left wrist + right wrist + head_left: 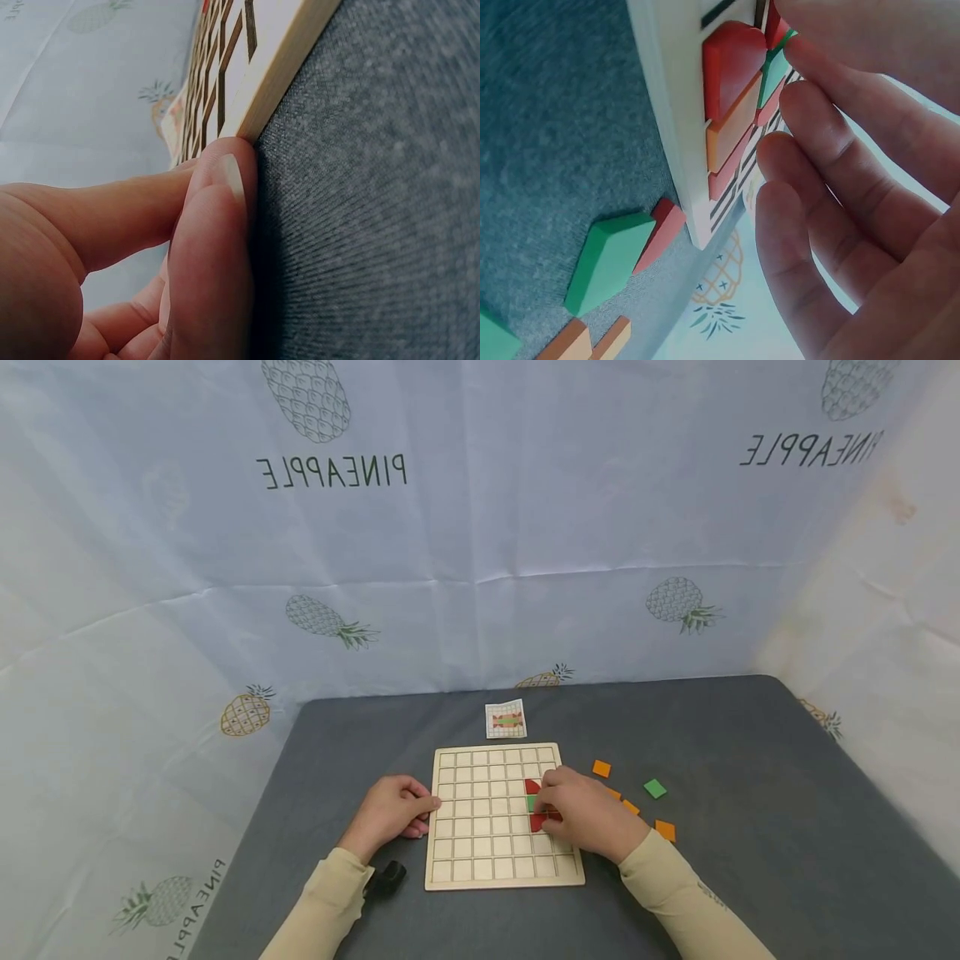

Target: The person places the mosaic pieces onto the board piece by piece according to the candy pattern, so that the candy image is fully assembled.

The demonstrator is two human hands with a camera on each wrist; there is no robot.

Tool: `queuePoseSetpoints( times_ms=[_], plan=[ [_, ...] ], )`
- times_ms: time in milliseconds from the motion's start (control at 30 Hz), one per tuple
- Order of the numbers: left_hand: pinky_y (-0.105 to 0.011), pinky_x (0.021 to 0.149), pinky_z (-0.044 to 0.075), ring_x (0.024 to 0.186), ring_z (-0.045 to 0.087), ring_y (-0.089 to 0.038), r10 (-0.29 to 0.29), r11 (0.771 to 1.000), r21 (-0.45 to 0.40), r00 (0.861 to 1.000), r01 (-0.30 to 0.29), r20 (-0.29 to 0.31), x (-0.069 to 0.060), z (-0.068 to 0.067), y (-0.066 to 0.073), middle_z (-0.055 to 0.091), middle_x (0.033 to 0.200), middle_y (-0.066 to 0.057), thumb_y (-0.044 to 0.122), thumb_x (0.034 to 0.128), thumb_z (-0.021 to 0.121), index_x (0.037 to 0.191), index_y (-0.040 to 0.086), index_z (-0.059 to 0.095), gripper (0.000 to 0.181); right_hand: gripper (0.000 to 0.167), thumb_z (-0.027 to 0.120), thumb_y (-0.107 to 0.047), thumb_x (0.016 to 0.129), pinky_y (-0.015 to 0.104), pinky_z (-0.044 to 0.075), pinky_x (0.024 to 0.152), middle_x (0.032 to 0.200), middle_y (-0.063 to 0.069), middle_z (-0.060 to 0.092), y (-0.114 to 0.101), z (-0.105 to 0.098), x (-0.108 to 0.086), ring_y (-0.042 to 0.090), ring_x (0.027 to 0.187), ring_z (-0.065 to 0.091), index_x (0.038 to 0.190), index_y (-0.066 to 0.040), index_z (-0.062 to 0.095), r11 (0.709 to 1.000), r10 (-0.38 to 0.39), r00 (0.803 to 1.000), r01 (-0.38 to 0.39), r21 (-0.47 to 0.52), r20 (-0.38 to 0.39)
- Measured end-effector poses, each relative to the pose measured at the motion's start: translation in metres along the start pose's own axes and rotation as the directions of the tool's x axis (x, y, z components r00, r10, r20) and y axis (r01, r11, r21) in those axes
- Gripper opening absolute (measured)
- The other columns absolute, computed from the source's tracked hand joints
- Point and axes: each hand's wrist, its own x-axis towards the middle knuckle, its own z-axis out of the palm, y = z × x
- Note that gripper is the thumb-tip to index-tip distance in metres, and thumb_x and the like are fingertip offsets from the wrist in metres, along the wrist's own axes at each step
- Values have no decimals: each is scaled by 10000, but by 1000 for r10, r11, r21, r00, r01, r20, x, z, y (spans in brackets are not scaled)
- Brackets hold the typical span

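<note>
A pale wooden grid board (pixel 480 852) lies flat on the table. My left hand (pixel 393 810) holds its left edge, thumb over the rim and curled fingers against the side. Over the right columns, my right hand (pixel 588 810) reaches down with loosely bent fingers. Its fingertips touch or hover by red pieces (pixel 537 822) and a green piece (pixel 532 803) set in the squares. In the right wrist view, a rounded red piece (pixel 735 64) and an orange square (pixel 731 131) sit in the column nearest the board's edge. Head-view sight of that column is partly blocked by the hand.
Loose orange tiles (pixel 665 831) and a green tile (pixel 655 788) lie right of the board. A small pattern card (pixel 506 720) with a red, orange and green design is behind it. Pineapple-print cloth (pixel 480 527) hangs around the dark grey table (pixel 360 735).
</note>
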Motion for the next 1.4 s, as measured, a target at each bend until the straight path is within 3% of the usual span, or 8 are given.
queuePoseSetpoints(
  times_ms=[300,533,733,900,1133,1400],
  plan=[
    [-320,559,640,601,731,-172,10,1000,5,1000,-10,2,3,0,3,714,751,-96,223,930,868,972,59,734,215,119,895,-131,885,239,547,708,897,-73,607,-1,0,0,75,865,532,854,-191,798,999,-12,1000,11,-36,-16],
    [-315,566,642,611,737,-172,2,1000,5,1000,-2,5,4,0,4,720,761,-98,232,932,868,981,59,733,225,94,886,-148,900,205,496,663,918,-75,611,9,-12,-6,67,877,515,939,-198,817,998,49,999,-49,45,-3],
    [-322,577,645,619,735,-178,-8,1000,-2,1000,8,6,2,-2,4,723,771,-103,239,937,866,991,55,731,234,144,894,-182,907,284,569,729,993,-55,673,46,-38,-28,137,906,598,1032,-191,823,981,189,982,-188,53,-2],
    [-328,583,646,616,729,-180,-7,1000,-2,1000,7,-2,0,-4,5,722,768,-109,235,934,869,991,50,730,239,183,864,-171,932,389,620,803,1064,-13,707,84,-55,-51,198,955,664,1109,-163,814,958,274,961,-277,70,42],
    [-327,587,648,625,736,-189,-20,1000,1,1000,20,-8,1,-4,1,726,777,-106,237,933,868,994,49,729,241,257,848,-100,926,449,626,830,1133,44,726,121,-63,-73,265,1022,699,1178,-119,804,939,327,943,-332,94,65],
    [-332,588,652,625,743,-184,-11,1000,-12,1000,11,8,2,-1,-1,731,781,-103,233,931,867,992,51,734,234,270,853,-103,912,461,610,826,1134,55,729,135,-58,-86,247,1006,690,1177,-117,805,933,337,936,-346,98,99]
  ],
)
